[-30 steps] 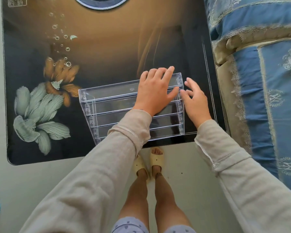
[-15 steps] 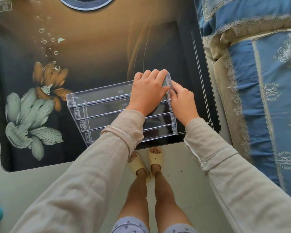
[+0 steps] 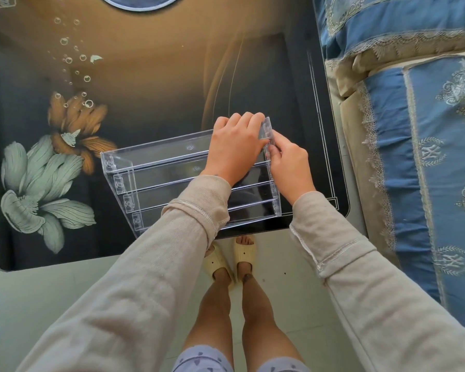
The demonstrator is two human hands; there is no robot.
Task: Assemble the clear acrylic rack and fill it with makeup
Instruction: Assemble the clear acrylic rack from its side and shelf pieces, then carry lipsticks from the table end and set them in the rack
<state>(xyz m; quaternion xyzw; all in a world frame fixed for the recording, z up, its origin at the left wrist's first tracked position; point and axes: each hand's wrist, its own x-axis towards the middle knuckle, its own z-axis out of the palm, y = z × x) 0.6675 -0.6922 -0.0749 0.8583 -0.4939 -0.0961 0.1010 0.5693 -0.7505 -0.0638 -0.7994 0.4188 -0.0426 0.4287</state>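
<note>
Glossy dark tabletop [image 3: 145, 76] printed with pale and orange flowers [image 3: 46, 178] and bubbles; its hard, flat surface gives the rack a level base during assembly. The clear acrylic rack [image 3: 172, 173] stands near the front right corner of the tabletop, its four stepped tiers rising away from the person. The left side panel [image 3: 118, 183] appears fully seated, with small tabs visible at each tier. The material is rigid, smooth and transparent, so the dark print shows through the shelves.

The left hand [image 3: 234, 149] lies over the top tier at the right end, fingers curled over the back edge and closed on it, probably to brace the rack against sideways push. The right hand [image 3: 290, 165] is pinched on the right side panel [image 3: 267, 132], thumb and fingertips pressing near its upper tab; this looks like the seating of the last joint. No makeup is in view, so filling has not begun.

Loose beige sleeves [image 3: 188, 216] cover both forearms. To the right, a bed [image 3: 414, 130] with blue patterned, lace-trimmed bedding stands just beside the tabletop.
</note>
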